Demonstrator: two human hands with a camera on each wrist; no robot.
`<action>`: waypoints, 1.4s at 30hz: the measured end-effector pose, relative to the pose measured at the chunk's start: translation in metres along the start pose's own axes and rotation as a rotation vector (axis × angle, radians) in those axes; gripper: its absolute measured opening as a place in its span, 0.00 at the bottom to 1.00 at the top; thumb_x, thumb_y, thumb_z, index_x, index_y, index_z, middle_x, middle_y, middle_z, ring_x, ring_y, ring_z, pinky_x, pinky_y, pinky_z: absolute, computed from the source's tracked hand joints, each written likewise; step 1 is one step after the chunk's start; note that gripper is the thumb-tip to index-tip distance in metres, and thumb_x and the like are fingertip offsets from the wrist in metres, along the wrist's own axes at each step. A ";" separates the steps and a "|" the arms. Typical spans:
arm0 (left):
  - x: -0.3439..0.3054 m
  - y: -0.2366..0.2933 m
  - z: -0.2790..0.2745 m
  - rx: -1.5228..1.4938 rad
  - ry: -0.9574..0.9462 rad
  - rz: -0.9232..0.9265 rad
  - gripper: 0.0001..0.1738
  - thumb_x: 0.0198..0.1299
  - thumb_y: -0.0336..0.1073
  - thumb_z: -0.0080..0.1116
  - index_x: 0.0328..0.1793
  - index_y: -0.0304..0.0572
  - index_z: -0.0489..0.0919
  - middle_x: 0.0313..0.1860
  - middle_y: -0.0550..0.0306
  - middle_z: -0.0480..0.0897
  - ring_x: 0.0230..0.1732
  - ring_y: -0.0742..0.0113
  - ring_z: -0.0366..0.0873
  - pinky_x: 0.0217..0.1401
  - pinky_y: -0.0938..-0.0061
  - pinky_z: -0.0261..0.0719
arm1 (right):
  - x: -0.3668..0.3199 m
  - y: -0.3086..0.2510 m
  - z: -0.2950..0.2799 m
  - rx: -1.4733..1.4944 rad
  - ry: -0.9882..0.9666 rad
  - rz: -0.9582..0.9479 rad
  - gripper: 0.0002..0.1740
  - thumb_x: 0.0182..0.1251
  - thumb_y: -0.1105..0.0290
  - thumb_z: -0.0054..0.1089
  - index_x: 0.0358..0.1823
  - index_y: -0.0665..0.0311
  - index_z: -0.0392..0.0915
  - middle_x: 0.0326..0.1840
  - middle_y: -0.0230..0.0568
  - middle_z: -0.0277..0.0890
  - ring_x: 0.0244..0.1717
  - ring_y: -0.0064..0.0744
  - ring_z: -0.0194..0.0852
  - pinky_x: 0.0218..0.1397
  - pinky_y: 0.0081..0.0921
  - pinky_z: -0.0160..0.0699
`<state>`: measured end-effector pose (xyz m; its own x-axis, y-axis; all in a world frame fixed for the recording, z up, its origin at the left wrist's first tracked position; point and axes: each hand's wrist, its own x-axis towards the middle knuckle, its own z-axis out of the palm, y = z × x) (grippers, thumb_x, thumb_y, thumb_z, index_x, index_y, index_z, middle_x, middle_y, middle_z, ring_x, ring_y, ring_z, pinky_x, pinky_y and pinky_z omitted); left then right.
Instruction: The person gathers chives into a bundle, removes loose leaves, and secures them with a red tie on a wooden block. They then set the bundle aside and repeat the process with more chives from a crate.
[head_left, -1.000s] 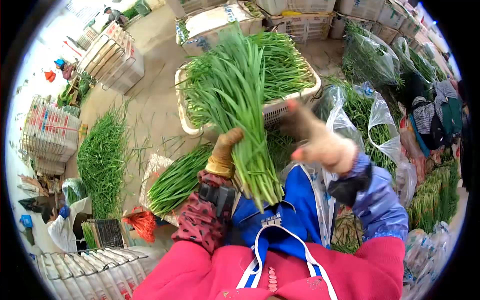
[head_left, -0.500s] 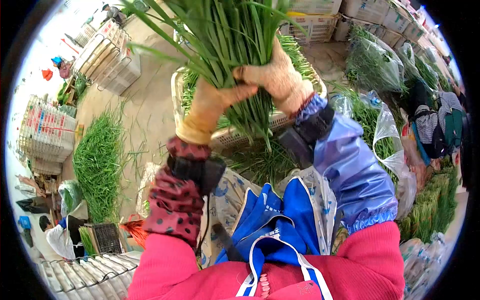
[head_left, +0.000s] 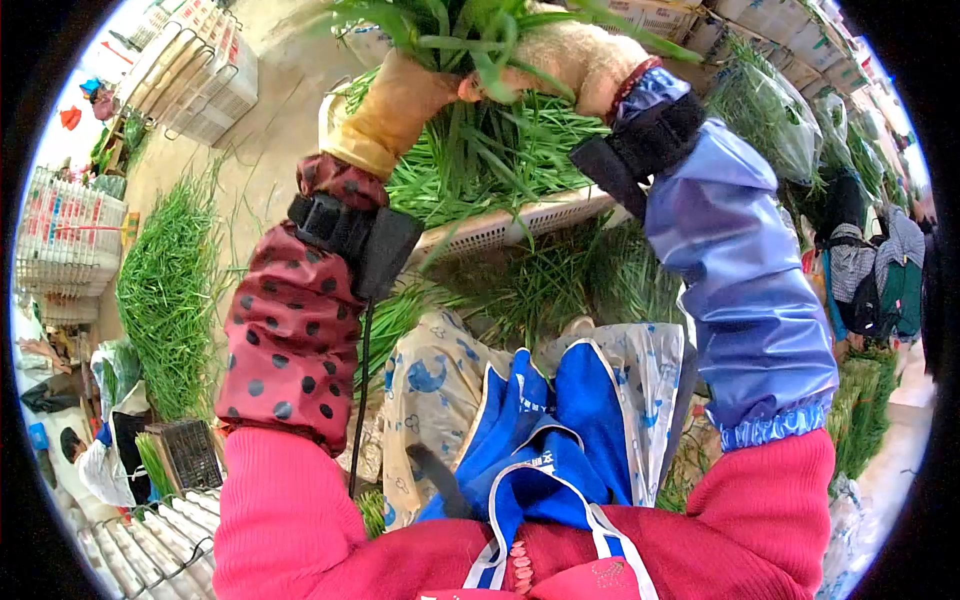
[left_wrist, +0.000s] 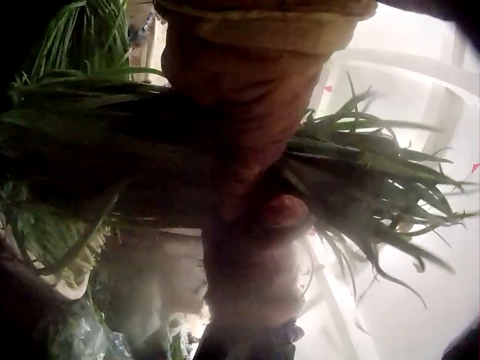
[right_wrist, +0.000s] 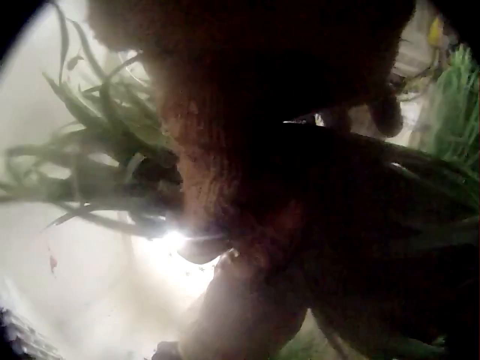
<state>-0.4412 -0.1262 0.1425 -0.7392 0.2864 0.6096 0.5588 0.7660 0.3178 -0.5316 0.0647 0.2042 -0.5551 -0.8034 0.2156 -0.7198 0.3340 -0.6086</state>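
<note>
Both gloved hands grip one bundle of long green leaves (head_left: 440, 30) at the top of the head view, above the crate. The left hand (head_left: 405, 105) is on the bundle's left side, the right hand (head_left: 575, 62) on its right, their fingers nearly meeting. In the left wrist view the left hand (left_wrist: 240, 97) is wrapped round the bundle, whose leaf ends (left_wrist: 375, 172) spread to the right. The right wrist view is dark; there the right hand (right_wrist: 210, 150) crosses the leaves (right_wrist: 112, 120). Below lies a white crate (head_left: 520, 222) filled with green stalks (head_left: 560, 150).
A heap of loose greens (head_left: 170, 290) lies on the floor at left. Stacked white crates (head_left: 200, 75) stand at upper left. Bagged greens (head_left: 765, 110) are at upper right. A blue apron (head_left: 590, 400) and patterned cloth (head_left: 430, 390) cover the lap.
From holding the bundle low in the left hand, the person has raised it outward over the crate. The right hand has come onto it, and both arms now reach farther forward.
</note>
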 end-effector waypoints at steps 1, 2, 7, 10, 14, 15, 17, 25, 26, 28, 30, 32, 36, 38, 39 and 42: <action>0.006 0.002 -0.002 -0.035 0.066 0.060 0.13 0.68 0.40 0.56 0.51 0.45 0.84 0.50 0.52 0.86 0.55 0.56 0.80 0.63 0.65 0.73 | 0.002 -0.002 0.002 -0.054 0.007 -0.007 0.27 0.61 0.66 0.64 0.62 0.63 0.75 0.56 0.45 0.80 0.57 0.33 0.76 0.62 0.31 0.74; 0.010 -0.010 0.003 0.054 0.096 0.179 0.14 0.67 0.42 0.58 0.52 0.44 0.84 0.52 0.52 0.85 0.57 0.57 0.78 0.64 0.66 0.73 | 0.006 -0.002 0.002 -0.116 0.011 -0.010 0.26 0.62 0.66 0.63 0.62 0.64 0.75 0.56 0.45 0.80 0.58 0.33 0.76 0.63 0.31 0.74; 0.042 0.016 -0.017 0.128 -0.314 -0.032 0.23 0.60 0.46 0.67 0.57 0.42 0.82 0.57 0.55 0.83 0.60 0.60 0.77 0.65 0.66 0.73 | 0.021 0.004 0.019 -0.462 0.106 -0.064 0.22 0.66 0.65 0.59 0.60 0.64 0.77 0.58 0.47 0.80 0.60 0.34 0.76 0.65 0.31 0.72; 0.045 0.032 -0.010 -0.229 -0.276 -0.410 0.25 0.52 0.41 0.73 0.56 0.44 0.84 0.59 0.55 0.81 0.58 0.60 0.79 0.63 0.67 0.76 | 0.030 0.005 0.018 -0.782 0.320 -0.234 0.20 0.69 0.65 0.56 0.59 0.65 0.77 0.58 0.48 0.80 0.61 0.35 0.75 0.67 0.32 0.71; -0.013 0.037 -0.056 0.149 0.076 -0.124 0.25 0.57 0.39 0.69 0.62 0.47 0.80 0.64 0.42 0.77 0.67 0.52 0.73 0.68 0.63 0.72 | -0.003 -0.065 -0.031 0.264 0.433 -0.259 0.15 0.65 0.70 0.60 0.51 0.68 0.81 0.47 0.48 0.85 0.48 0.37 0.83 0.53 0.32 0.80; -0.030 0.046 -0.061 0.103 0.233 -0.098 0.27 0.59 0.39 0.68 0.66 0.48 0.77 0.64 0.42 0.77 0.67 0.51 0.73 0.69 0.62 0.72 | 0.013 -0.058 -0.024 0.371 0.621 -0.512 0.11 0.60 0.75 0.63 0.45 0.69 0.83 0.37 0.46 0.86 0.37 0.38 0.84 0.41 0.32 0.80; -0.052 0.086 -0.059 -0.488 0.503 -0.507 0.31 0.63 0.43 0.65 0.72 0.48 0.72 0.62 0.43 0.79 0.65 0.50 0.75 0.67 0.60 0.73 | 0.015 -0.043 -0.005 -0.113 0.289 0.083 0.16 0.60 0.69 0.64 0.51 0.61 0.82 0.42 0.46 0.85 0.45 0.41 0.83 0.50 0.35 0.80; -0.131 0.187 0.012 -2.037 -0.149 -0.512 0.60 0.52 0.69 0.66 0.79 0.33 0.57 0.71 0.26 0.67 0.68 0.33 0.71 0.69 0.41 0.70 | -0.021 0.042 0.053 0.292 0.340 -0.129 0.23 0.59 0.57 0.67 0.56 0.53 0.81 0.47 0.42 0.85 0.47 0.42 0.83 0.54 0.33 0.81; -0.135 0.194 0.030 -2.085 -0.109 -0.627 0.60 0.53 0.68 0.66 0.79 0.32 0.56 0.73 0.24 0.64 0.71 0.33 0.67 0.71 0.39 0.67 | -0.014 0.053 0.064 0.379 0.352 -0.234 0.21 0.61 0.59 0.65 0.55 0.54 0.81 0.46 0.43 0.85 0.47 0.42 0.83 0.54 0.34 0.81; -0.138 0.192 0.058 -2.220 -0.068 -0.746 0.67 0.42 0.76 0.63 0.80 0.36 0.56 0.75 0.28 0.63 0.73 0.33 0.65 0.70 0.39 0.68 | -0.032 0.040 0.072 0.454 0.370 -0.257 0.18 0.62 0.62 0.63 0.53 0.55 0.81 0.43 0.44 0.84 0.46 0.46 0.82 0.55 0.38 0.80; -0.157 0.170 0.098 -2.392 -0.036 -0.680 0.68 0.41 0.78 0.63 0.80 0.40 0.56 0.73 0.34 0.66 0.70 0.36 0.67 0.67 0.43 0.70 | -0.074 0.005 0.067 0.333 0.416 -0.452 0.16 0.56 0.66 0.61 0.48 0.55 0.80 0.39 0.44 0.81 0.45 0.48 0.80 0.53 0.41 0.78; -0.164 0.167 0.104 -2.428 -0.063 -0.682 0.65 0.44 0.75 0.62 0.80 0.39 0.56 0.69 0.37 0.67 0.66 0.40 0.67 0.63 0.47 0.70 | -0.131 -0.048 0.062 0.091 0.463 -0.732 0.15 0.47 0.72 0.60 0.41 0.55 0.79 0.35 0.43 0.77 0.44 0.50 0.77 0.51 0.44 0.76; -0.161 0.216 0.060 -2.378 -0.162 -0.865 0.58 0.51 0.67 0.62 0.80 0.37 0.56 0.62 0.43 0.69 0.58 0.49 0.67 0.56 0.55 0.70 | -0.217 -0.087 0.089 -0.044 0.126 -0.607 0.16 0.48 0.68 0.59 0.42 0.57 0.76 0.47 0.41 0.78 0.56 0.44 0.76 0.63 0.42 0.72; -0.165 0.231 0.051 -2.362 -0.187 -0.929 0.55 0.54 0.63 0.62 0.80 0.36 0.57 0.59 0.46 0.69 0.54 0.54 0.67 0.53 0.59 0.70 | -0.252 -0.100 0.108 -0.120 0.084 -0.591 0.17 0.49 0.66 0.57 0.44 0.56 0.73 0.49 0.38 0.75 0.58 0.40 0.73 0.66 0.43 0.71; -0.165 0.233 0.052 -2.364 -0.186 -0.941 0.53 0.56 0.61 0.61 0.80 0.35 0.57 0.57 0.48 0.70 0.52 0.56 0.67 0.51 0.61 0.71 | -0.263 -0.102 0.118 -0.264 0.142 -0.633 0.21 0.48 0.63 0.55 0.47 0.55 0.71 0.49 0.36 0.73 0.60 0.38 0.70 0.66 0.43 0.71; -0.164 0.250 0.051 -2.372 -0.162 -1.012 0.48 0.61 0.55 0.61 0.79 0.34 0.57 0.51 0.53 0.71 0.46 0.63 0.67 0.46 0.68 0.71 | -0.293 -0.115 0.123 -0.073 0.112 -0.621 0.25 0.52 0.65 0.56 0.55 0.57 0.71 0.56 0.40 0.71 0.65 0.43 0.67 0.69 0.43 0.68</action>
<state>-0.1993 0.0472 0.0846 -0.8430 0.5273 -0.1063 -0.5362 -0.8081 0.2437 -0.2350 0.2015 0.1173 -0.0624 -0.8033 0.5923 -0.9460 -0.1415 -0.2916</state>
